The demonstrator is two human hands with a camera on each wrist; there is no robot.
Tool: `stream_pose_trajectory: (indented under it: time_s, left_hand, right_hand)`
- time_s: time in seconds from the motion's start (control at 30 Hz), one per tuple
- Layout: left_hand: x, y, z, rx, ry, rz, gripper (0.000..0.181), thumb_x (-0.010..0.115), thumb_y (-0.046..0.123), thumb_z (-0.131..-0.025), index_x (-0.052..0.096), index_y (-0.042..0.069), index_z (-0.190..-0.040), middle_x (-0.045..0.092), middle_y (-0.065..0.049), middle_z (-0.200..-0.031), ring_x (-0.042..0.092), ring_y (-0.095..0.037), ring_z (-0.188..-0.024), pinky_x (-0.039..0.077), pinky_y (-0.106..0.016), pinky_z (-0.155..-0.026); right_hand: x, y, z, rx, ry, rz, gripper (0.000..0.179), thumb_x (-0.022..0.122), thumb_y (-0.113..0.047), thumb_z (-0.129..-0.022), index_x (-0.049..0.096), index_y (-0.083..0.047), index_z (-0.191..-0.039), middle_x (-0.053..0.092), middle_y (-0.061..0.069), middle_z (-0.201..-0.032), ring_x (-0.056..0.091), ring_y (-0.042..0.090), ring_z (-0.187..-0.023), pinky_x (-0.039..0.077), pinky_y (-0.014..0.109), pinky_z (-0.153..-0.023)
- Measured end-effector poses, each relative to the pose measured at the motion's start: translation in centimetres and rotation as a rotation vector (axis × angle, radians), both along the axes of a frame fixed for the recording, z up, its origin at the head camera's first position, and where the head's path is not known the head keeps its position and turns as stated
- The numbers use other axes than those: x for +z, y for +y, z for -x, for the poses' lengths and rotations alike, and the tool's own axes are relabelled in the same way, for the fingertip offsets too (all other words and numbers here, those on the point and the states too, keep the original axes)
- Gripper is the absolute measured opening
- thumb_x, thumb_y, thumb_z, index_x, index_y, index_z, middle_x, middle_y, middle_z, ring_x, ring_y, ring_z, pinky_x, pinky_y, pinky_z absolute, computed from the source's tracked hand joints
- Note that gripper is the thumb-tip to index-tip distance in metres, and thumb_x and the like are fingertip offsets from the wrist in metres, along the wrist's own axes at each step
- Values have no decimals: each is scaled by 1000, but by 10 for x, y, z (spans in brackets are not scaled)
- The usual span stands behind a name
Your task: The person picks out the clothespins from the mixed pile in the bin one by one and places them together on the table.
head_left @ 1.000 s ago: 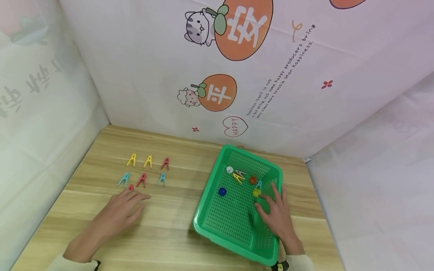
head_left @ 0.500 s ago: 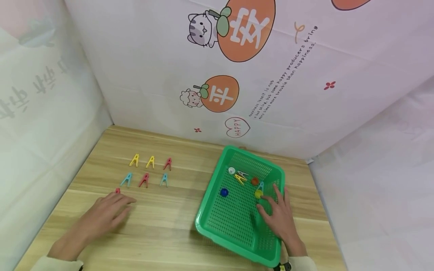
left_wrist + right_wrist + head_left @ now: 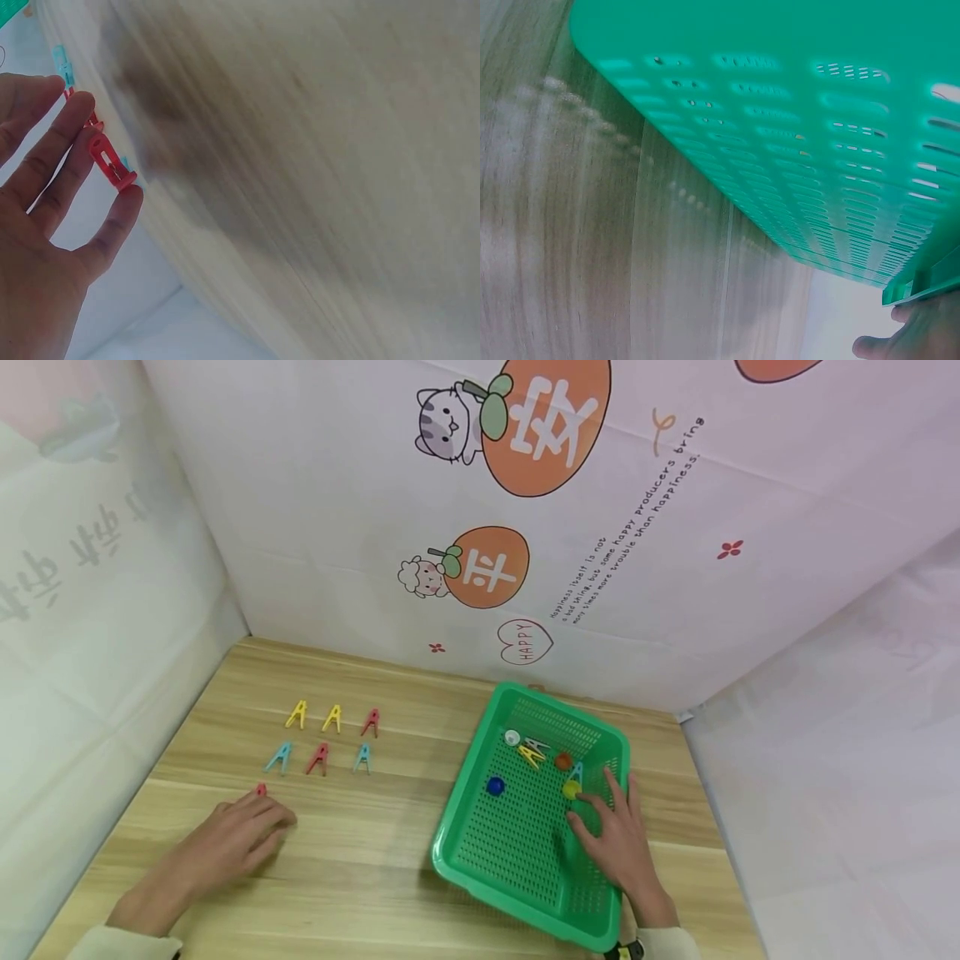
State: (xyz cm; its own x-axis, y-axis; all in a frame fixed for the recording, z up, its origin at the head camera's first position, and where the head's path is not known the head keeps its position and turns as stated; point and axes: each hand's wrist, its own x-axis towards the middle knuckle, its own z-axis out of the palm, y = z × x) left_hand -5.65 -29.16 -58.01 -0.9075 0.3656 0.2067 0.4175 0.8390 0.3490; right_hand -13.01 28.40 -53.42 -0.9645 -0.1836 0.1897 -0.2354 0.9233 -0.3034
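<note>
A red clothespin [image 3: 261, 790] shows just beyond the outer fingers of my left hand [image 3: 236, 839]; its legs are hidden behind the hand in the head view. In the left wrist view the red clothespin [image 3: 112, 163] overlaps the tips of the ring and little fingers, which lie fairly straight. My right hand [image 3: 618, 843] rests over the right rim of a green basket [image 3: 446, 835], fingers spread, thumb and index finger inside. The index fingertip is close to a yellow cap [image 3: 571, 789]. In the right wrist view, fingers [image 3: 870, 346] appear below the basket wall.
Two rows of clothespins lie beyond the left hand, including a yellow one [image 3: 297, 714] and a blue one [image 3: 363, 757]. Inside the basket are a blue cap [image 3: 496, 786], a brown cap [image 3: 563, 761], a white cap [image 3: 512, 737] and several clothespins. Printed cloth [image 3: 360, 527] walls the table [image 3: 360, 868].
My left hand and the nearby red clothespin have moved left since the first frame. Latest, the left fingers draw slightly back and bend more. The right hand stays on the basket.
</note>
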Motion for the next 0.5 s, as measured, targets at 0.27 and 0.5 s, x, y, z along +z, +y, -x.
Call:
stream_pose_trajectory:
  time_s: [0.27,0.5]
  left_hand:
    - [-4,2,-2,2,-36,-8,20,81,17,-96,76,24,-114,76,2,-120,71,-32,-119,60,-61,-93]
    - [-6,2,-1,4,7,-7,21,82,16,-94,77,24,-113,76,4,-118,71,-28,-115,61,-57,-90]
  right_hand:
    - [0,0,0,5,11,-6,41,76,-38,-101,78,-6,-126,33,29,-173,9,60,-164,24,83,-121]
    - [1,-1,-1,-2,3,-1,41,75,-38,-102,78,-6,-126,33,29,-173,8,60,-164,22,82,-123]
